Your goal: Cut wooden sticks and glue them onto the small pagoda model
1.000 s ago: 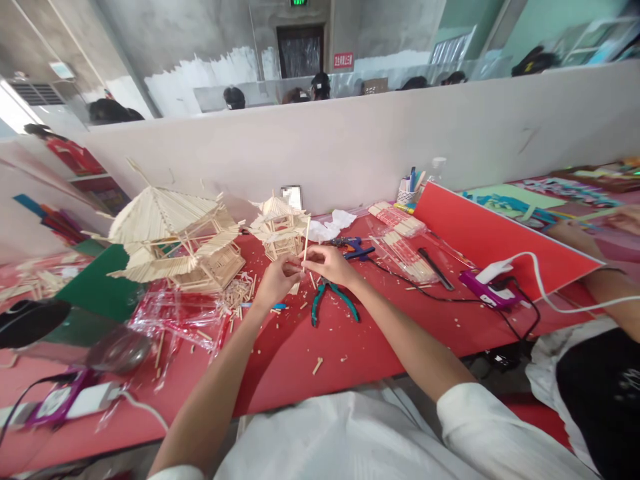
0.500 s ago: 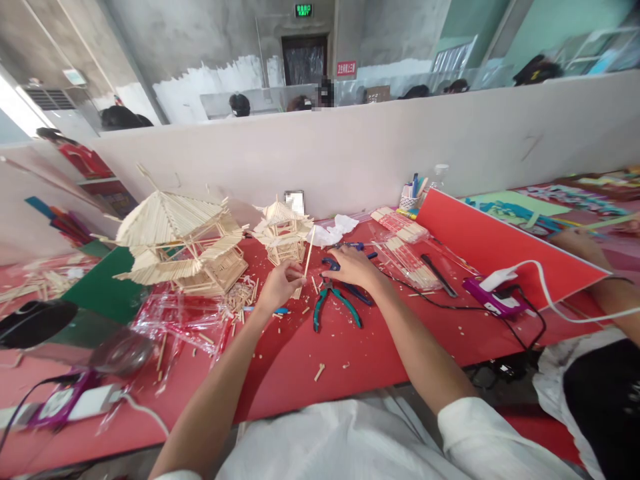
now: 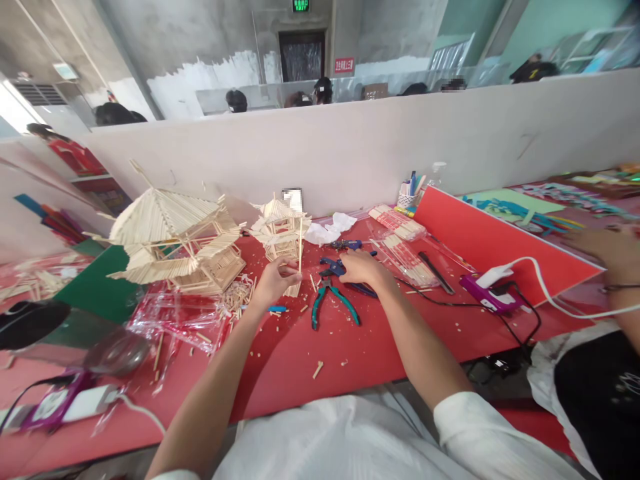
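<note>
A thin wooden stick [image 3: 301, 248] stands nearly upright in the fingers of my left hand [image 3: 274, 283], which is closed in a pinch. Blue pliers [image 3: 333, 268] lie partly under my right hand [image 3: 364, 268], whose curled fingers are on them; the palm hides part of their handles. Just in front of these is a second pair of pliers with teal handles [image 3: 336, 303], spread apart on the red table [image 3: 370, 357]. Behind my left hand stands a small wooden-stick pavilion [image 3: 278, 230]. A larger stick pavilion [image 3: 177, 240] is to the left.
Packs of sticks [image 3: 404, 247] and a black cutter knife [image 3: 436, 273] lie to the right. A red board [image 3: 500, 243] borders a co-worker's arm [image 3: 607, 257]. At left are a clear bottle [image 3: 85, 340], crumpled plastic wrap [image 3: 175, 317] and a power strip [image 3: 60, 403]. Scraps lie about.
The stick in my left hand has gone from leaning right to nearly upright. My right hand's fingers have drawn in from stretched to curled over the blue pliers. The view has shifted slightly.
</note>
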Motion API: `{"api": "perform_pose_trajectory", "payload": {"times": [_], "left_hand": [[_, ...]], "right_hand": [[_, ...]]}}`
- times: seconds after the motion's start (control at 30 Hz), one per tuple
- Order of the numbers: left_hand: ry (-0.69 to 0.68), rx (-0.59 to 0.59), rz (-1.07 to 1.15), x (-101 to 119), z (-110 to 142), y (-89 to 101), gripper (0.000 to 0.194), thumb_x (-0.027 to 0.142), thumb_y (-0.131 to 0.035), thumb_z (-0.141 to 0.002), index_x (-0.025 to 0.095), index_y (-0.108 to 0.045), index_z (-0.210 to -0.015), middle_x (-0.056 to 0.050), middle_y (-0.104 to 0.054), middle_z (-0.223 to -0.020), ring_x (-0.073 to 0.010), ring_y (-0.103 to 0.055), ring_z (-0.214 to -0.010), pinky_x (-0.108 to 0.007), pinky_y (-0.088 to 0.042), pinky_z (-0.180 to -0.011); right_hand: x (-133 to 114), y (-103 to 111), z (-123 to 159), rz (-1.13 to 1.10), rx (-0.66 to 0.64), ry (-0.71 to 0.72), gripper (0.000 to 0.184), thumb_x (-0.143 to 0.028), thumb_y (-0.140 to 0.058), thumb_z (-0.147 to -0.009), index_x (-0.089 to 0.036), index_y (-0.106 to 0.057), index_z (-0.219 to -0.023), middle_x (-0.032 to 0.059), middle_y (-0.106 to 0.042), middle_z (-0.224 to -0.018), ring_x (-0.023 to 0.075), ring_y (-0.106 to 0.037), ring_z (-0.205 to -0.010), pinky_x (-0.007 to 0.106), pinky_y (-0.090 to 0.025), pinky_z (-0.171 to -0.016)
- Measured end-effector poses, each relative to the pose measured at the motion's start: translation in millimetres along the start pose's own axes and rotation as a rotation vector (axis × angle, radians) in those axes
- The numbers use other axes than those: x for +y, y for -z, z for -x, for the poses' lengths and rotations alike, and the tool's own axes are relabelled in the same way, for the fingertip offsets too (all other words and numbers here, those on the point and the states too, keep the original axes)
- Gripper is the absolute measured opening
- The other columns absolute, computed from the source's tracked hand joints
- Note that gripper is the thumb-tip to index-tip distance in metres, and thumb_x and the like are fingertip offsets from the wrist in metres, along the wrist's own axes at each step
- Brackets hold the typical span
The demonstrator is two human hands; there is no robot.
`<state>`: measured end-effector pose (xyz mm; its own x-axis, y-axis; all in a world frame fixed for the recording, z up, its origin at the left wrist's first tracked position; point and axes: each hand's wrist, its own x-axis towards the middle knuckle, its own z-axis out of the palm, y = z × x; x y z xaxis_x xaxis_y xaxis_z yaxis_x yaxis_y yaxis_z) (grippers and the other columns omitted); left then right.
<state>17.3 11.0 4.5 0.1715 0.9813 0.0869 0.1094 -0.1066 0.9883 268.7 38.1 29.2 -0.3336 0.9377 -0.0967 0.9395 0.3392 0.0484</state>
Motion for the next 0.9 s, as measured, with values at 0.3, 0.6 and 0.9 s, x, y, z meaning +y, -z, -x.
{"api": "perform_pose_trajectory", "payload": {"times": [0.3,0.6,0.9], "left_hand": [[0.005,0.014,-0.011,-0.5,-0.5,6.0,0.053,0.039,-0.089,-0.055,0.018,-0.058,-0.092,0.0,-0.069,-0.073,-0.0164,-0.067,-0.071,-0.029,-0.053,-0.071],[0.005,0.029,-0.032,0.6,-1.1,10.8,0.054,0.04,-0.088,-0.057,0.017,-0.057,-0.095,-0.001,-0.07,-0.074,-0.0166,-0.068,-0.071,-0.029,-0.052,-0.071],[0.046,0.016,0.031,1.7,-0.3,8.8,0.059,0.039,-0.091,-0.052,0.018,-0.054,-0.094,0.002,-0.069,-0.07,-0.0162,-0.068,-0.068,-0.031,-0.055,-0.073]], "right_hand": [[18.2,2.3,4.0,-0.195,0.139,0.304,0.048,-0.039,-0.056,-0.091,-0.015,-0.058,-0.133,0.0192,-0.061,-0.13,0.0335,-0.059,-0.119,0.041,-0.045,-0.098],[15.4,-1.8,2.7,-0.334,0.069,0.45,0.038,-0.03,-0.052,-0.095,-0.021,-0.061,-0.131,0.0134,-0.065,-0.123,0.0289,-0.063,-0.112,0.039,-0.045,-0.097],[7.5,2.0,5.3,-0.395,0.095,0.458,0.042,-0.036,-0.034,-0.104,-0.018,-0.059,-0.133,0.014,-0.064,-0.131,0.0273,-0.06,-0.12,0.04,-0.043,-0.099]]}}
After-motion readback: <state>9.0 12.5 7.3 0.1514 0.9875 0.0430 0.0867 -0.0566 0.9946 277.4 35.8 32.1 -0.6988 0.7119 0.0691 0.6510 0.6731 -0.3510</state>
